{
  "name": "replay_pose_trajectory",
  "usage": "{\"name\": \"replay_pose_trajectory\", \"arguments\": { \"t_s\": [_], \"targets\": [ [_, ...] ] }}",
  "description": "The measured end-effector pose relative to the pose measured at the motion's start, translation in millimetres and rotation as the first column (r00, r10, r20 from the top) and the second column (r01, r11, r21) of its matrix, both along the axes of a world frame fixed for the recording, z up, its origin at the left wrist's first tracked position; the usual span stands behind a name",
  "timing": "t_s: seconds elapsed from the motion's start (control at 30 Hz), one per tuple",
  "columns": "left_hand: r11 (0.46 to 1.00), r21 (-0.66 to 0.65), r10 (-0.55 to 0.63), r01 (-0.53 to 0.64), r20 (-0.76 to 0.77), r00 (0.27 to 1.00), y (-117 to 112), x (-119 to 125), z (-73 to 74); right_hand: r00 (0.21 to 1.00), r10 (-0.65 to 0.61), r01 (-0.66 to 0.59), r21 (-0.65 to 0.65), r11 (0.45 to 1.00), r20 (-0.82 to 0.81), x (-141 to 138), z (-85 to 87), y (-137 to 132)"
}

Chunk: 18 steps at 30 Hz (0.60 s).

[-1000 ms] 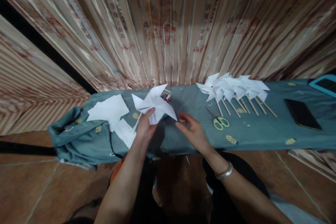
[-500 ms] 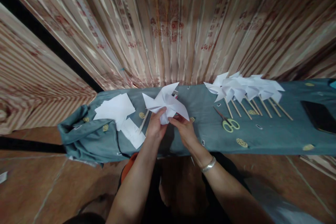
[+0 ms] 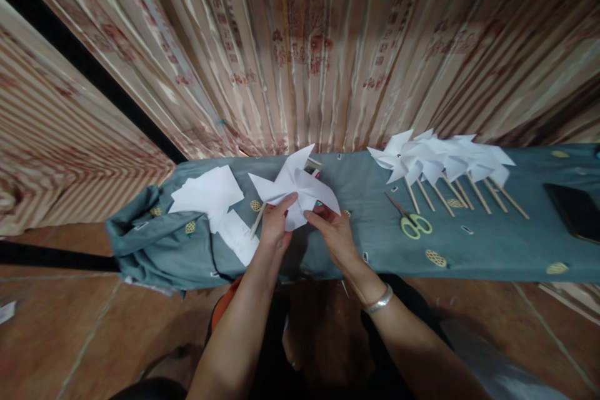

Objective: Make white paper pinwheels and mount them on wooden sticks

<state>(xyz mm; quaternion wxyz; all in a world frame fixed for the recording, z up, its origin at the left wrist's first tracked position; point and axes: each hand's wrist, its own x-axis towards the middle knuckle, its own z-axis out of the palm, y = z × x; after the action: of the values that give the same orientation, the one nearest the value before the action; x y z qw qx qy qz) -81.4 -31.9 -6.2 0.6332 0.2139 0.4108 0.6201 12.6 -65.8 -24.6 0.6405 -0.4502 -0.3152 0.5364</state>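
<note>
A white paper pinwheel (image 3: 299, 184) is held up in front of me between both hands, over the cloth-covered table. My left hand (image 3: 277, 222) grips its lower left, the thumb pressed near the folded centre. On the lower right, my right hand (image 3: 332, 228) pinches a blade, with the other fingers behind the paper. Behind the pinwheel a small box (image 3: 313, 167) is partly hidden. A wooden stick (image 3: 257, 220) shows just left of my left hand, its far end covered.
White paper sheets (image 3: 209, 192) are piled at the left. Several finished pinwheels on sticks (image 3: 438, 159) lie overlapping at the back right. Green-handled scissors (image 3: 415, 225) and a dark phone-like slab (image 3: 572, 209) lie on the grey-green cloth (image 3: 497, 256). A curtain (image 3: 304, 94) hangs behind.
The pinwheel has tilted slightly and its blades have spread a little to the left, still in both hands. The view has shifted slightly, so the things on the right appear further right.
</note>
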Motion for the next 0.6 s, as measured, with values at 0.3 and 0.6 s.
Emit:
{"name": "replay_pose_trajectory", "arguments": {
  "t_s": [0.3, 0.6],
  "targets": [
    [0.999, -0.045, 0.016, -0.014, 0.042, 0.999, 5, -10, -0.4, 0.989, 0.128, -0.125, -0.043, 0.991, 0.079, -18, -13.1, -3],
    [0.963, -0.094, 0.255, -0.252, 0.019, 0.967, 16, -59, 16.6, 0.873, -0.127, 0.074, 0.128, 0.989, 0.472, 32, -32.8, 28]
  ]
}}
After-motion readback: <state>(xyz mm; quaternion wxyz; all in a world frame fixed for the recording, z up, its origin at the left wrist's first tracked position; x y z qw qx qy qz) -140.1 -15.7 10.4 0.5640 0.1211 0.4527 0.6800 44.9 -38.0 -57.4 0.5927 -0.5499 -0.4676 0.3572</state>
